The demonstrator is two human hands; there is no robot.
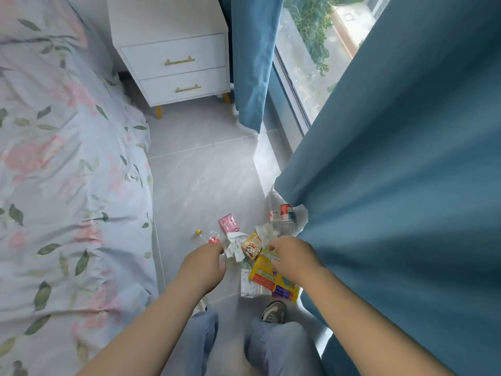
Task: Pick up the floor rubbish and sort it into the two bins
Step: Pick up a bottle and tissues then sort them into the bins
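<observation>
A crumpled tissue (235, 246) is seen at the left hand (203, 263) fingertips; a yellow packet (271, 284) is overlapped by the right hand (294, 257); whether either is gripped cannot be told.

1. Floor (200, 180): pale grey tiles.
2. Pink packet (229, 223), small yellow object (198, 232), red wrapper (213, 238): lying near each other.
3. Heap: crumpled tissue (235, 246), snack packet (252, 246), yellow box (273, 280) overlapping a white packet (248, 286).
4. Clear bottle (282, 215): lying just beyond the heap.
5. Nightstand (173, 50): standing at the far end.
</observation>
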